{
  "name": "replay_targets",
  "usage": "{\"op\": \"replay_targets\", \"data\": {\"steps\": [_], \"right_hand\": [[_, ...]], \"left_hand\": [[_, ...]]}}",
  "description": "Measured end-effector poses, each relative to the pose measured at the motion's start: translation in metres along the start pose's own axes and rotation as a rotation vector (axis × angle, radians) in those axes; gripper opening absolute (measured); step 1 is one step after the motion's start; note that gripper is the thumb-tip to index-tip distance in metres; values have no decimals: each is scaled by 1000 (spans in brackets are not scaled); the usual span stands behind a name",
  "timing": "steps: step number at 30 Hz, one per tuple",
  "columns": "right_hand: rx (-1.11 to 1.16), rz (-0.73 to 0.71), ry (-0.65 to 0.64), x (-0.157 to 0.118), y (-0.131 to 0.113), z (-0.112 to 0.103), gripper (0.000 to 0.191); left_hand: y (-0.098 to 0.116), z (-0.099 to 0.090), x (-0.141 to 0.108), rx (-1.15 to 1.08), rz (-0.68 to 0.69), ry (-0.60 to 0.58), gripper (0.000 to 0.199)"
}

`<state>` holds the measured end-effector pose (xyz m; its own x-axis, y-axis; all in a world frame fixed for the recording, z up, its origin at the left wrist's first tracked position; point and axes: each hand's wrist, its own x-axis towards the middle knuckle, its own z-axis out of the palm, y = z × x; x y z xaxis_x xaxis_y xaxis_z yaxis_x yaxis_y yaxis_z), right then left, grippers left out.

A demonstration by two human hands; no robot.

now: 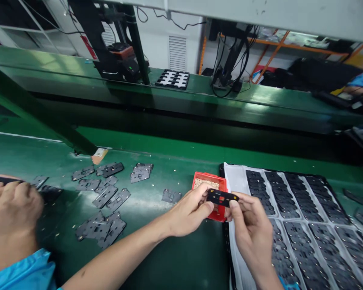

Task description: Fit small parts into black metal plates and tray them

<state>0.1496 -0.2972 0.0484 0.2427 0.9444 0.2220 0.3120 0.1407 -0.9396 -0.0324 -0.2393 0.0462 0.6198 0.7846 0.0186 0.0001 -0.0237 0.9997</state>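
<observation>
Between my two hands is a small black plate with cut-outs (222, 197), held up over a red bin (210, 176). My left hand (189, 209) pinches its left end between thumb and fingers. At the right end, my right hand (251, 221) grips it the same way. Small tan pieces lie in the back part of the bin, and the plate hides some of its front part. To the right of the bin stands a white-lined tray (237, 189) holding rows of similar black plates.
Loose dark plates (105, 196) lie scattered on the green bench (169, 257) to the left. A co-worker's hands (12, 205) hold a dark piece at the far left. A slanted green post (42, 108) rises there. Another tray (173, 79) sits on the far bench.
</observation>
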Motion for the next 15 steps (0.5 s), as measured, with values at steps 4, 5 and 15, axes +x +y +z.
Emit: {"op": "replay_targets", "data": {"steps": [4, 5, 15], "right_hand": [[39, 19, 26, 5, -5, 7, 12], [47, 23, 41, 4, -5, 8, 11], [229, 150, 78, -9, 6, 6, 18]], "left_hand": [[-3, 7, -1, 72, 12, 73, 26], [-4, 9, -2, 65, 12, 68, 29], [-2, 19, -18, 46, 4, 74, 33]]}}
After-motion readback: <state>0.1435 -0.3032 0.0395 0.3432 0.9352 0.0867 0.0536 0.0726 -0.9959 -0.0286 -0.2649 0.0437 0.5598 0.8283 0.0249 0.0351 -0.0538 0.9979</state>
